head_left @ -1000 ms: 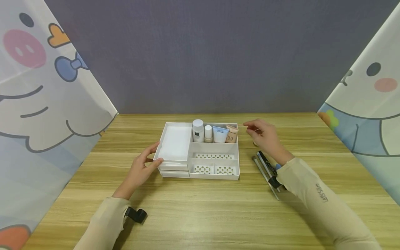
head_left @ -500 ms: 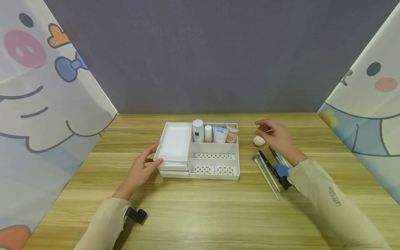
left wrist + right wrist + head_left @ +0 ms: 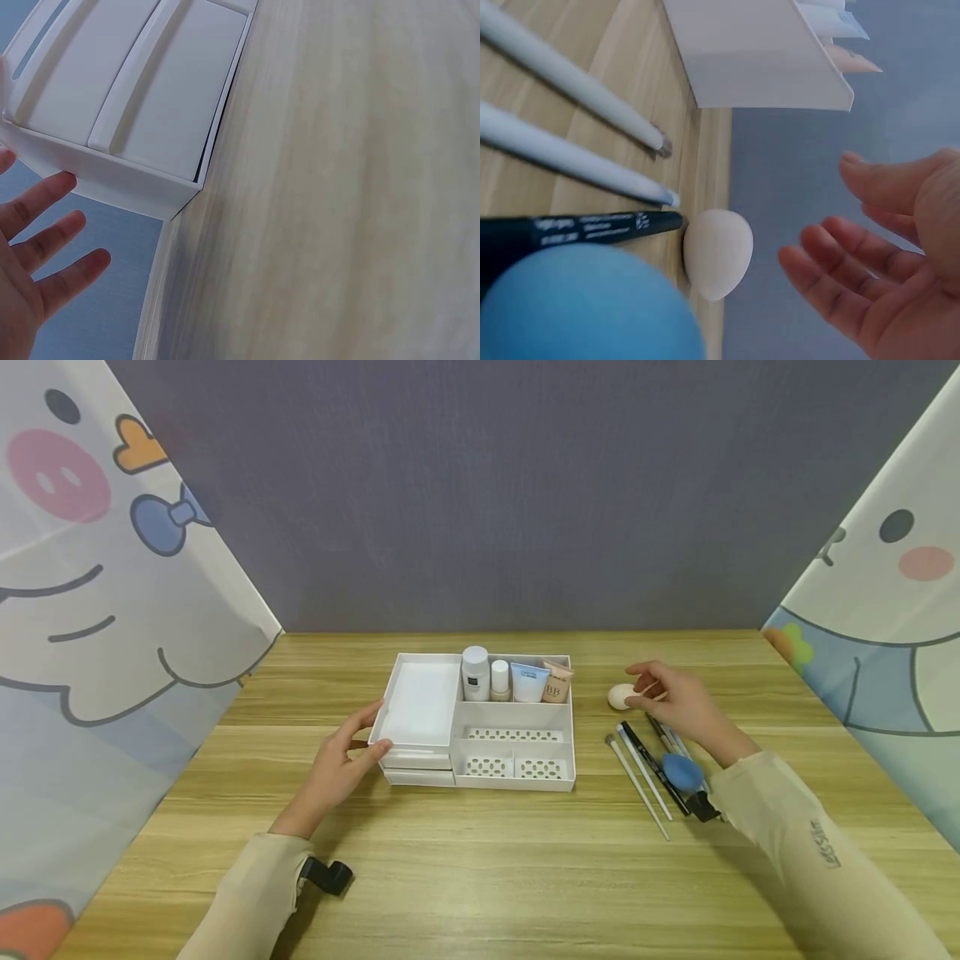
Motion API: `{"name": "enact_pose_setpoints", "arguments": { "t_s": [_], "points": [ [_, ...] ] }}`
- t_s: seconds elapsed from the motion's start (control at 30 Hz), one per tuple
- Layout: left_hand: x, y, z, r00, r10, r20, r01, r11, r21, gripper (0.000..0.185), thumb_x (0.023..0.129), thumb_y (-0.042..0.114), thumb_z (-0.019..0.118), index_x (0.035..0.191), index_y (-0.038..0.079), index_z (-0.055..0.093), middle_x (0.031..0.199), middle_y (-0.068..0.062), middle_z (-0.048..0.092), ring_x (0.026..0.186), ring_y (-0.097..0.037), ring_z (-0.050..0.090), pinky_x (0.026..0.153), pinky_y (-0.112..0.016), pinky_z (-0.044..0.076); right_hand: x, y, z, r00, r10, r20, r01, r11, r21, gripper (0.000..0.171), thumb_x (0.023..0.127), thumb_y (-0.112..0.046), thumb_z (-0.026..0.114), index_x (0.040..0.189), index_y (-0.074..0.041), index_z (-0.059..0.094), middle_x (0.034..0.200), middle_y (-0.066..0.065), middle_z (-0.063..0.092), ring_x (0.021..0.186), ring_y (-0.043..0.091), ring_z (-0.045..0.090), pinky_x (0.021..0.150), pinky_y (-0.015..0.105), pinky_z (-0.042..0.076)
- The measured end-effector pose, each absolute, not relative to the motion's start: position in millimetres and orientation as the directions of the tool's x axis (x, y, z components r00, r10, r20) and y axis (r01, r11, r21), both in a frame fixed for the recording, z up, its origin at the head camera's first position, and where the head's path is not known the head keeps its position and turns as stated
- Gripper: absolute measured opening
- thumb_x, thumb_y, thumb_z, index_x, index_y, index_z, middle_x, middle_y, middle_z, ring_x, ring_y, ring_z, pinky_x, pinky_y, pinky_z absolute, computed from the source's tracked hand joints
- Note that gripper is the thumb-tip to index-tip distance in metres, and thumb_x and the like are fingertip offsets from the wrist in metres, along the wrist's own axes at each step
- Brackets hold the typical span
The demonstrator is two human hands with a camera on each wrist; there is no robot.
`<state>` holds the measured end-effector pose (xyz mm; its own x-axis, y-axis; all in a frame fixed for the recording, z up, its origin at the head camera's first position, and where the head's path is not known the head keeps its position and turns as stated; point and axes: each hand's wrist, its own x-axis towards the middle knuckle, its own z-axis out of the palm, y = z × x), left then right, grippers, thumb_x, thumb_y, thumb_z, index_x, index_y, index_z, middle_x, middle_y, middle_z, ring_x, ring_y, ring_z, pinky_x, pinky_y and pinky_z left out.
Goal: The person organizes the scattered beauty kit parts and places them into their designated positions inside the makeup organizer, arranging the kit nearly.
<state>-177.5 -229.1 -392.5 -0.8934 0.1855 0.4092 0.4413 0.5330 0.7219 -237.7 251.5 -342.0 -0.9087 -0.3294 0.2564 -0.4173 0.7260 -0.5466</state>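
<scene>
Right wrist view: egg-shaped object (white) sits near the fingers.

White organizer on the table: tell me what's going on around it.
A person's left hand steadies, it seems, the white organizer, touching its left side. The right hand is beside a pale egg-shaped sponge, apart from it and holding nothing. Two bottles and two tubes stand in the organizer's back row. To its right, a slim brush, a black pen and a blue sponge lie out.
</scene>
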Motion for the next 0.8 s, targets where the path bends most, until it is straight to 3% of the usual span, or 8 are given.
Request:
{"name": "enact_pose_setpoints", "arguments": {
  "t_s": [0.27, 0.6, 0.8],
  "points": [
    [-178, -230, -393, -0.888, 0.19, 0.419, 0.451, 0.535, 0.714, 0.059, 0.094, 0.005, 0.067, 0.148, 0.008, 0.045, 0.135, -0.021, 0.058, 0.122, -0.031, 0.054, 0.085, -0.05, 0.053, -238, 259, -348, -0.913, -0.398, 0.089, -0.368, 0.709, -0.601, 0.043, 0.095, -0.007, 0.066, 0.131, 0.01, 0.051, 0.1, 0.015, 0.064, 0.08, 0.024, 0.062, 0.063, 0.034, 0.05],
    [-178, -230, -393, -0.891, 0.186, 0.415, 0.446, 0.538, 0.716, 0.059, 0.094, 0.006, 0.067, 0.149, 0.009, 0.045, 0.134, -0.02, 0.059, 0.122, -0.03, 0.054, 0.086, -0.051, 0.052, -243, 264, -360, -0.902, -0.426, -0.061, -0.287, 0.701, -0.653, 0.04, 0.093, -0.001, 0.065, 0.129, 0.011, 0.051, 0.095, 0.015, 0.062, 0.072, 0.024, 0.059, 0.058, 0.034, 0.05],
    [-178, -230, -393, -0.892, 0.184, 0.412, 0.443, 0.529, 0.724, 0.059, 0.094, 0.006, 0.068, 0.149, 0.009, 0.045, 0.135, -0.02, 0.058, 0.122, -0.03, 0.053, 0.087, -0.053, 0.052, -246, 266, -368, -0.872, -0.451, -0.192, -0.185, 0.666, -0.722, 0.051, 0.094, 0.001, 0.063, 0.137, 0.015, 0.04, 0.087, 0.012, 0.059, 0.066, 0.023, 0.054, 0.056, 0.035, 0.047]
  ]
}}
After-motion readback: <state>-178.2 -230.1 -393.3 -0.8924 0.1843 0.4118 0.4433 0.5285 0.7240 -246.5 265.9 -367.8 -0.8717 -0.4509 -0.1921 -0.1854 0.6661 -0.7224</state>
